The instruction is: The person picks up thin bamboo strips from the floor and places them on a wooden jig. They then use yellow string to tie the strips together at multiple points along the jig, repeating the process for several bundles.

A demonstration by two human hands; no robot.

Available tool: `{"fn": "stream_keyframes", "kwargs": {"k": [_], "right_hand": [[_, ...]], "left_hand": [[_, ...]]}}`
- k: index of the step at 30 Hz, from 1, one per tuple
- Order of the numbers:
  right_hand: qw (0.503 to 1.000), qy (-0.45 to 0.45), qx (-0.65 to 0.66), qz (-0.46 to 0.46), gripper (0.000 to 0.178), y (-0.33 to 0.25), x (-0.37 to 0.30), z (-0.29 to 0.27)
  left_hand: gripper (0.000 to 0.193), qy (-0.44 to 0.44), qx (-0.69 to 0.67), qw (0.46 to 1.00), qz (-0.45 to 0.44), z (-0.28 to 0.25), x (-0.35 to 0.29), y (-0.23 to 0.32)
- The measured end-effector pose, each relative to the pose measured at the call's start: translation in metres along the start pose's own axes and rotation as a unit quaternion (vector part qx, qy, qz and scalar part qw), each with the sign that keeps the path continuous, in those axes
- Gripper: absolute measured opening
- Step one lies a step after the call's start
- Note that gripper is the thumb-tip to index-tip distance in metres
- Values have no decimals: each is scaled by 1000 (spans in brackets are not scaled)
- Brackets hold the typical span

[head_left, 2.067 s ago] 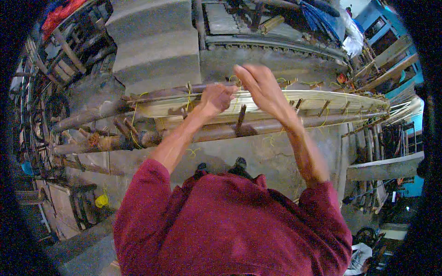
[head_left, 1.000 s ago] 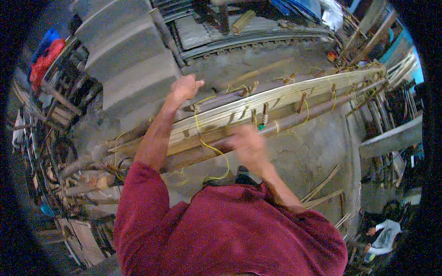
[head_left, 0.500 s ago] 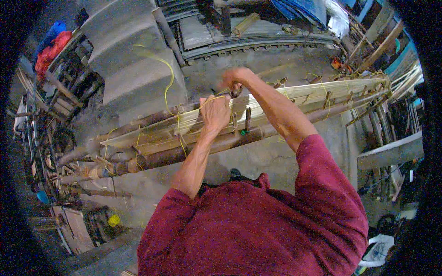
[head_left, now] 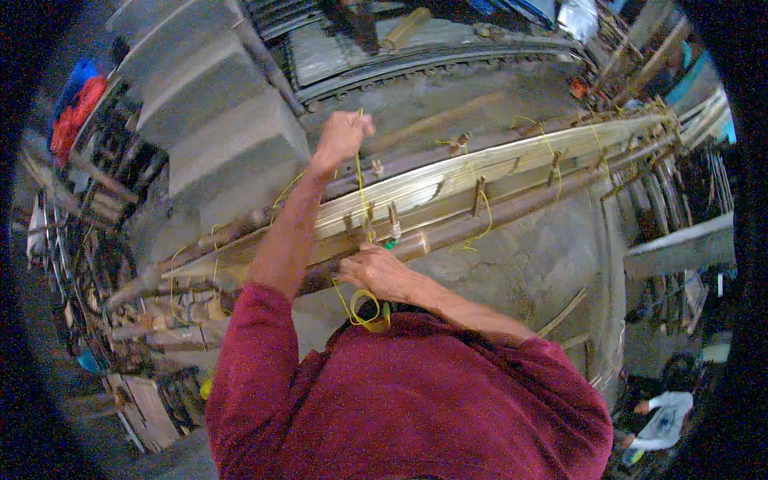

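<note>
Left hand clenches a thin yellow cord; right hand seemingly pinches it lower: likely light, limp, best gripped well apart

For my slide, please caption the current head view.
Left hand and right hand with yellow cord between them, across long pale strips.

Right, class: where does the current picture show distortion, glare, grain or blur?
All in the head view: the grey steps curve; the pale strips catch bright light mid-frame; grain speckles the dark corners; the left hand looks slightly blurred.
</note>
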State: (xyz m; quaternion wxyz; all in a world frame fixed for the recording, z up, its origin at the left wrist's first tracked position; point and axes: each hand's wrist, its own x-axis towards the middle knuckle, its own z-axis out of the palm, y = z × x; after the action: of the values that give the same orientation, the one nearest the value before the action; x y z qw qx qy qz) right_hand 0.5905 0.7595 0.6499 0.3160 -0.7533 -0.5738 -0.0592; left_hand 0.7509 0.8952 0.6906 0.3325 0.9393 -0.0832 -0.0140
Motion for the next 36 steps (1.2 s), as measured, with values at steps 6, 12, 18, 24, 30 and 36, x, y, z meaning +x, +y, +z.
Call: {"fn": "stream_keyframes", "kwargs": {"k": [6,12,18,24,30,36], "right_hand": [[944,241,-102,202,10,-9,-36,-95],[869,235,-123,418,17,48,-107,-124],[929,203,116,286,26,58,-37,-236],[952,-168,-211,145,22,190,53,-236],[866,13,382,323,21,183,13,-216],[964,-170,182,93,15,77,-78,-167]], "left_hand": [[39,-110,222,969,3,-12,26,44],[33,13,235,961,143,37,-19,157],[24,70,51,991,100,116,-5,123],[35,14,122,992,-22,110,-5,131],[30,159,142,972,-95,130,-7,136],[33,76,-9,995,-58,91,9,152]]}}
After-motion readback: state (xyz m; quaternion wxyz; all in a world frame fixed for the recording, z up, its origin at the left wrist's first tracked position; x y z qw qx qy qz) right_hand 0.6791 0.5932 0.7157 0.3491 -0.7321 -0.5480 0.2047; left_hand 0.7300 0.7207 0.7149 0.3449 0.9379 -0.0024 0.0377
